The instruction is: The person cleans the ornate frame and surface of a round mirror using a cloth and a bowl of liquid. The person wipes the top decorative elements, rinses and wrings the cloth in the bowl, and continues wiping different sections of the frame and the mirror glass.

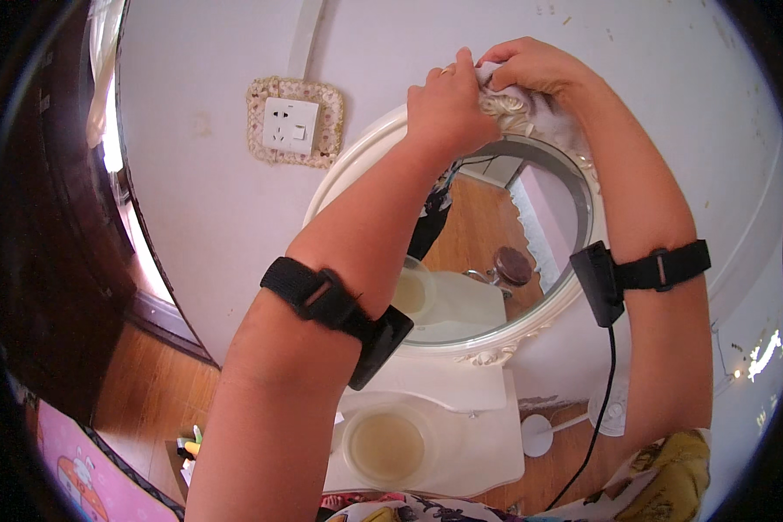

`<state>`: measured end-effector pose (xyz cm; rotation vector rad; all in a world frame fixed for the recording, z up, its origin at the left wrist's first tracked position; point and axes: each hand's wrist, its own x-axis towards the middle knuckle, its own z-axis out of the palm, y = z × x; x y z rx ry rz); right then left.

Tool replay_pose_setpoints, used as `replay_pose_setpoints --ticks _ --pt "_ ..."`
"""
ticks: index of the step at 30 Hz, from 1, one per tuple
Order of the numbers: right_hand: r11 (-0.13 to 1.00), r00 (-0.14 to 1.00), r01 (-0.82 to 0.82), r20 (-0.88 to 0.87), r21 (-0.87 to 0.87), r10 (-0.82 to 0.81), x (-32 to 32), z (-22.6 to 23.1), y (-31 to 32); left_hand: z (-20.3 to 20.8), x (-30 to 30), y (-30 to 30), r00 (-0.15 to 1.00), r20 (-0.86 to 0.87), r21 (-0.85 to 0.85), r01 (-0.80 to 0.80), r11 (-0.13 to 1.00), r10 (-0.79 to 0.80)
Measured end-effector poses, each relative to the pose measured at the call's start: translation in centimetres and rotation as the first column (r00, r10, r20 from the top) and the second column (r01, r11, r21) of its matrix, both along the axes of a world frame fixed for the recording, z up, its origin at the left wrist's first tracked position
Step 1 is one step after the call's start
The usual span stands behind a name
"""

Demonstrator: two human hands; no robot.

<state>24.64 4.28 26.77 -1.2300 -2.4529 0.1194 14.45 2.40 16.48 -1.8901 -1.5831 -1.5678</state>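
Note:
An oval mirror [470, 226] in a cream frame [370, 148] with carved ornaments stands against the wall. My left hand [451, 109] is closed at the top of the frame, beside the carved crest [505, 108]; some of its fingertips are hidden behind the rim. With bent fingers my right hand [535, 68] grips a pale, crumpled cloth [558, 122]. The cloth lies against the crest and drapes down over the frame's upper right. My two hands are close together. Both forearms carry black straps with small black devices.
Below the mirror, a cream dressing table [487, 448] holds a pale basin [350, 435] of cloudy, yellowish liquid. A wall socket [290, 126] with a fabric surround is at left. A white round-based object [538, 435] stands right of the table. A black cable [613, 383] hangs from my right forearm.

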Motion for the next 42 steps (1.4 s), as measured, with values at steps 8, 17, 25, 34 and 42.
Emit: replay_pose_setpoints --ticks 8,17,25,34,42 --pt "0.863 0.954 0.177 0.134 0.474 -0.269 -1.9 -2.0 0.9 -0.1 0.1 0.4 0.998 -0.008 0.015 0.068 0.998 -0.067" --pt "0.968 0.985 -0.157 0.103 0.197 0.139 -0.7 -1.9 1.1 -0.7 -1.4 0.3 0.997 0.028 -0.010 0.067 0.998 -0.067" --pt "0.959 0.994 -0.013 0.105 0.282 -0.017 -2.1 -1.9 2.1 -3.6 -3.5 0.7 0.998 0.045 -0.016 0.037 0.999 -0.036" --pt "0.961 0.996 -0.094 0.024 0.258 0.091 -0.4 -2.6 2.5 -3.6 -4.2 0.0 0.987 0.121 -0.096 0.114 0.989 -0.102" --pt "0.878 0.987 -0.160 0.052 0.452 0.153 -2.3 -4.2 0.9 -3.8 -4.1 0.3 0.988 0.130 -0.097 0.091 0.991 -0.078"
